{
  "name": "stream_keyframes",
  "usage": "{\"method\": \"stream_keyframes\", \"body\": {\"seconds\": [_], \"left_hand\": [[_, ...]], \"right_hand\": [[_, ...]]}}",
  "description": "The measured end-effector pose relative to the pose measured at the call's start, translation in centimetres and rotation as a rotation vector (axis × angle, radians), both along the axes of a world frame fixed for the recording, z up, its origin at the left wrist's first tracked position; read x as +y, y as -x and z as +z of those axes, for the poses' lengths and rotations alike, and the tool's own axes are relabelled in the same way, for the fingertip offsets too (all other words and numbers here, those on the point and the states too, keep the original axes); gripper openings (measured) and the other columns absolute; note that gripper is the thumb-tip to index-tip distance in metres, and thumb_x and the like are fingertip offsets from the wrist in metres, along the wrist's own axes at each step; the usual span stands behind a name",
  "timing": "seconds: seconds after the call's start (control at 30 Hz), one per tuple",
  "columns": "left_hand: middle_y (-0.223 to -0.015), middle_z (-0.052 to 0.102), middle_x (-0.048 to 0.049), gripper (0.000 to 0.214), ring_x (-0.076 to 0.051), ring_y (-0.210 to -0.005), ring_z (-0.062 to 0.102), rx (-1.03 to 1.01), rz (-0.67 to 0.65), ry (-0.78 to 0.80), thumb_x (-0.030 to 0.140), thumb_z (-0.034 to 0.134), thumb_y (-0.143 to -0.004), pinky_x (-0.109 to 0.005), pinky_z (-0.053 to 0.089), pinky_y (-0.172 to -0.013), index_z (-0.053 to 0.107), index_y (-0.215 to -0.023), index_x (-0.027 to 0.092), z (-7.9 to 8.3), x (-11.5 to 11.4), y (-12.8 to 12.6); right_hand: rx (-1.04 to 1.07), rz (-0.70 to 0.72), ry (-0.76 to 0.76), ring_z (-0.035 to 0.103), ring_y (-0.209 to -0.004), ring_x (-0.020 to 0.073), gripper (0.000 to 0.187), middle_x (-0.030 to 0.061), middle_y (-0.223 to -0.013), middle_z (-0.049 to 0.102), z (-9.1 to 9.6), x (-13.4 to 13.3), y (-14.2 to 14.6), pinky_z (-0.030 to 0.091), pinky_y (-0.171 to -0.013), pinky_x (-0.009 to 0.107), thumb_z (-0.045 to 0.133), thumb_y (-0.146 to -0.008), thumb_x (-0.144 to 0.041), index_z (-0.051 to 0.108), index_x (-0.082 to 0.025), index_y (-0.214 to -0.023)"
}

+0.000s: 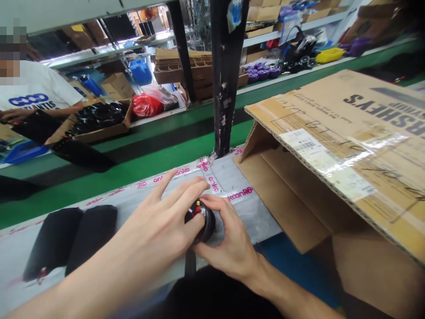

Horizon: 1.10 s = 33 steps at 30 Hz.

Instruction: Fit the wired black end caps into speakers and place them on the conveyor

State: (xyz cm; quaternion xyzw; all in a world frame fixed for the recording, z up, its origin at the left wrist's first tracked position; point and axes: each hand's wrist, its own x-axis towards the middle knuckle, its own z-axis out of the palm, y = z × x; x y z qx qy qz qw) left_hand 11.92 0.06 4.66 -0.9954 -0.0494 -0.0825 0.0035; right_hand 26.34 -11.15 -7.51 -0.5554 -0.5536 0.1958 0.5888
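Metal shelves (pixel 300 29) stacked with cartons and bins run along the far side of a green conveyor belt (pixel 126 170), where a co-worker in a white T-shirt (pixel 35 91) stands beside a cardboard tray of black parts (pixel 99 122). On the near side, a grey counter (pixel 247 212) is edged and seamed with pink-printed tape (pixel 209 177), and a black post (pixel 226 88) rises from its far edge.

A round black unit (pixel 203 220) with small red and yellow marks sits on the counter between the person's hands. The left hand (pixel 156 226) comes over it from the side, with the fingers (pixel 186 195) curled onto its top and the index finger lifted slightly apart. The right hand (pixel 226 239) cups the opposite side, so the unit is pinched from both sides, apparently to keep it steady on the smooth surface. Both hands have hold of it.

Two black pads (pixel 53 239) lie side by side to the left, apparently set aside within easy reach. To the right, an open cardboard box (pixel 299 199) stands against the counter, its printed flap raised, leaving its opening close to the hands.
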Motion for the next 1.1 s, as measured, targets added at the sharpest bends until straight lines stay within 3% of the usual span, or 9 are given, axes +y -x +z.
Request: {"method": "stream_keyframes", "body": {"seconds": [0.17,0.37,0.57,0.73,0.8,0.93,1.0,1.1], "left_hand": [[-0.133,0.072,-0.0209,0.034,-0.041,-0.142,0.065,0.028,-0.045,-0.089,0.0,0.045,-0.096,-0.081,0.035,-0.127,0.075,-0.102,0.015,-0.6,-0.4,-0.5],[-0.137,0.072,-0.0237,0.037,-0.044,-0.142,0.064,0.024,0.046,-0.091,-0.004,0.042,-0.092,-0.091,0.024,-0.124,0.074,-0.101,0.013,-1.2,-1.0,-0.2],[-0.141,0.071,-0.0201,0.016,-0.037,-0.137,0.068,0.026,0.081,0.096,0.019,0.055,-0.105,-0.076,0.033,-0.129,0.068,-0.096,0.017,-1.6,0.6,0.0],[-0.149,0.069,-0.0105,0.01,-0.03,-0.135,0.07,-0.085,0.2,0.368,0.024,0.064,-0.106,-0.057,0.048,-0.125,0.067,-0.096,0.023,-2.3,1.0,1.8],[-0.149,0.07,-0.0071,0.005,-0.027,-0.136,0.07,-0.211,0.335,0.522,0.026,0.067,-0.106,-0.045,0.054,-0.119,0.071,-0.108,0.027,-3.4,0.2,3.1],[-0.152,0.071,-0.0069,0.034,-0.026,-0.145,0.064,-0.572,0.633,0.906,0.038,0.055,-0.113,-0.037,0.053,-0.12,0.065,-0.145,0.031,-7.8,-3.0,4.9],[-0.16,0.065,-0.0081,0.044,-0.028,-0.151,0.059,-0.637,0.694,1.083,0.043,0.047,-0.115,-0.039,0.049,-0.124,0.062,-0.154,0.028,-10.6,-5.0,4.6],[-0.163,0.063,-0.0067,0.049,-0.029,-0.15,0.059,-0.845,0.785,1.191,0.051,0.047,-0.114,-0.039,0.048,-0.124,0.065,-0.153,0.027,-13.9,-7.2,2.5]], "right_hand": [[0.02,-0.009,-0.03,0.069,-0.132,0.03,0.072,0.011,-0.141,0.071,-0.1,0.1,-0.1,0.058,-0.111,0.05,0.087,-0.076,-0.018,0.054,-0.028,-0.139],[-0.011,0.013,-0.042,0.069,-0.132,0.0303,0.074,0.0119,-0.142,0.069,-0.3,0.1,-0.3,0.059,-0.111,0.05,0.085,-0.074,-0.014,0.054,-0.027,-0.14],[-0.037,0.038,0.018,0.065,-0.14,0.0315,0.07,0.0139,-0.147,0.066,-0.3,-0.3,-0.6,0.055,-0.117,0.051,0.092,-0.079,-0.023,0.054,-0.026,-0.138],[-0.093,0.074,0.146,0.059,-0.148,0.0327,0.069,0.0145,-0.149,0.064,-0.3,-0.9,-0.8,0.052,-0.12,0.053,0.091,-0.08,-0.024,0.053,-0.026,-0.137],[-0.087,0.08,0.164,0.057,-0.15,0.0329,0.068,0.0142,-0.149,0.065,-0.3,-1.1,-0.9,0.051,-0.121,0.053,0.091,-0.08,-0.024,0.053,-0.027,-0.136],[-0.065,0.071,0.206,0.059,-0.147,0.0341,0.069,0.0154,-0.153,0.062,-0.6,-1.3,-0.9,0.051,-0.121,0.056,0.092,-0.077,-0.024,0.052,-0.027,-0.134],[-0.048,0.061,0.193,0.062,-0.144,0.0335,0.069,0.0151,-0.153,0.061,-0.9,-1.7,-0.8,0.051,-0.12,0.056,0.089,-0.078,-0.021,0.051,-0.028,-0.135],[0.043,0.124,0.185,0.058,-0.149,0.033,0.078,0.0123,-0.157,0.059,-1.3,-2.5,-0.9,0.049,-0.124,0.053,0.088,-0.079,-0.02,0.049,-0.03,-0.145]]}}
